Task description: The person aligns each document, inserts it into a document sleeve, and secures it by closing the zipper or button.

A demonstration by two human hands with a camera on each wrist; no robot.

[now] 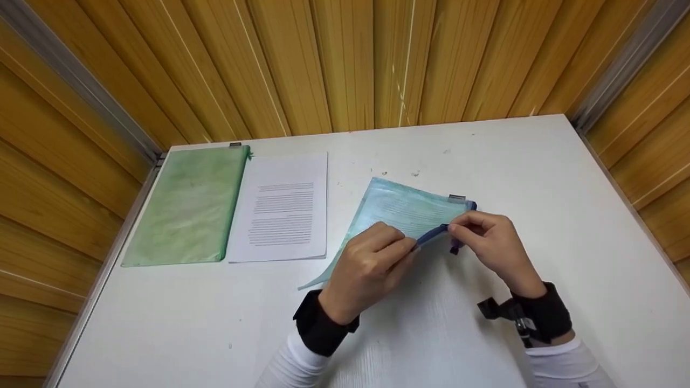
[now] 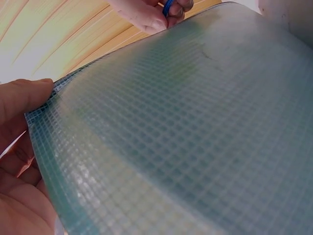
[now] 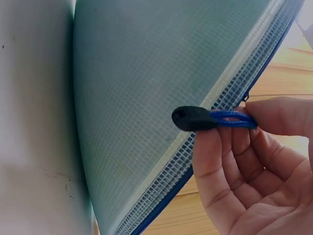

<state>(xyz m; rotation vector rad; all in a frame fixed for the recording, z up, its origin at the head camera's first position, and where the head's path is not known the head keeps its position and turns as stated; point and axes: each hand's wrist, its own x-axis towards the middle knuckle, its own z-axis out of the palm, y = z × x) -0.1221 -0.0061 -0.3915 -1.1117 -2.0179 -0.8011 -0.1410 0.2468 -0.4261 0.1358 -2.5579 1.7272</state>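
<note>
A teal mesh zipper pouch (image 1: pixel 401 202) is tilted up from the table, and printed lines show through it. My left hand (image 1: pixel 372 264) pinches a corner of the pouch at its zipper edge; in the left wrist view the thumb of that hand (image 2: pixel 22 161) presses on the mesh. Farther along the dark blue zipper (image 1: pixel 433 234), my right hand (image 1: pixel 496 242) pinches the pull by its blue cord (image 3: pixel 234 117). The cord's black end (image 3: pixel 195 119) sticks out past the fingers in the right wrist view.
A green zipper pouch (image 1: pixel 186 207) lies flat at the left of the white table (image 1: pixel 161 328). Beside it lies a stack of printed paper (image 1: pixel 280 210). Wood-patterned walls (image 1: pixel 350 64) stand along the back and both sides.
</note>
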